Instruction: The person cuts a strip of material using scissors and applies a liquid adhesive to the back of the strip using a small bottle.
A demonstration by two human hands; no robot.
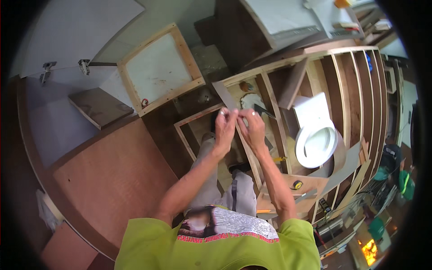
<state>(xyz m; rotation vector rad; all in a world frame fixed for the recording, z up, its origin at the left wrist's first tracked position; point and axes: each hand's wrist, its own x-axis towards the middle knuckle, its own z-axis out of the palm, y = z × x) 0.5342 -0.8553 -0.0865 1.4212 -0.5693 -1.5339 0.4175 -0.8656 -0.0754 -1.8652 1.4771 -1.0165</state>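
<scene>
My left hand (225, 130) and my right hand (254, 129) meet in front of me with fingertips pinched close together. They are at the near end of a thin grey-brown strip (223, 94), which runs away from my fingers toward the upper left. Its near end is hidden by the fingers. The strip lines up with the edge of a wooden slat (249, 157) in the low frame under my hands. A dark tool (264, 110) that I cannot make out lies just beyond my right hand. A ring shows on each hand.
Right of my arms, a white toilet (317, 143) stands among the frame's long ribs (344, 85). A yellow-and-black tape measure (296, 185) rests on a board. Left are a brown panel (114, 180), a loose dark board (101, 108) and a wood-framed panel (157, 67). People work at far right.
</scene>
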